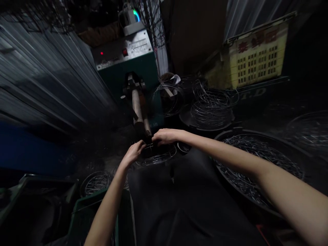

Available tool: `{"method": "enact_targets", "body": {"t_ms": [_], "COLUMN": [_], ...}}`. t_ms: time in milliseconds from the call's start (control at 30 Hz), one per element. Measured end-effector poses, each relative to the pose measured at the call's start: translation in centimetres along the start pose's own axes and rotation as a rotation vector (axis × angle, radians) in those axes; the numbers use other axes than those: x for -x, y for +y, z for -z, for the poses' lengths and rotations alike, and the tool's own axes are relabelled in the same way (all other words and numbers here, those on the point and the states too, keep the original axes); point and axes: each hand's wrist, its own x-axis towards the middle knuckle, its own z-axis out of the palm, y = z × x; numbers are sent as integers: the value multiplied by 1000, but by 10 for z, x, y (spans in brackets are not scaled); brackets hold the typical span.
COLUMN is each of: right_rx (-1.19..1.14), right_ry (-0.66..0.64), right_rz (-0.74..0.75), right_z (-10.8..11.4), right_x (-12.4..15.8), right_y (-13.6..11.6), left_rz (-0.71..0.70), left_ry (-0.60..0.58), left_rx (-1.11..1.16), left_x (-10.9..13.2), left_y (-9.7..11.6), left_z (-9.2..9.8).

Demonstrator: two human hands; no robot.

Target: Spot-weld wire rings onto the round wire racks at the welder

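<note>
My left hand [133,152] and my right hand [165,135] meet at the near end of a long shaft [138,109] that juts from a green machine [128,65]. Both hands have their fingers curled around thin wire rings [156,156] lying just below the shaft's tip. The left hand grips the rings from the left side, the right hand presses on them from above. It is dark, so the fingertips are hard to make out. A dark cloth [179,198] covers my lap beneath the hands.
A wide dark basin [258,164] full of wire pieces sits at the right. Piles of wire rings [211,106] lie behind it, and more rings [97,181] at lower left. A yellow crate [256,61] stands at the back right. Corrugated sheeting [46,78] walls the left.
</note>
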Motion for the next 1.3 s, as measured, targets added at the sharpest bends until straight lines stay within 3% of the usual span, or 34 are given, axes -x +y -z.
{"method": "enact_targets", "body": {"t_ms": [200, 300, 500, 667, 800, 1300], "right_rx": [-3, 26, 181, 31, -85, -141], "right_ry": [45, 141, 499, 638, 678, 728], "right_rz": [4, 27, -74, -215, -259, -266], "right_z": [3, -4, -42, -75, -86, -85], "right_x": [1, 1, 1, -3, -14, -30], "right_y": [-1, 1, 0, -7, -6, 9], "left_rz": [-2, 16, 35, 53, 55, 7], "left_ry": [46, 82, 243, 330, 322, 335], "left_rx": [-36, -82, -270, -347, -315, -209], "left_x": [1, 0, 1, -3, -5, -21], "left_y": [0, 1, 9, 5, -3, -18], "left_z": [1, -2, -14, -26, -31, -25]}}
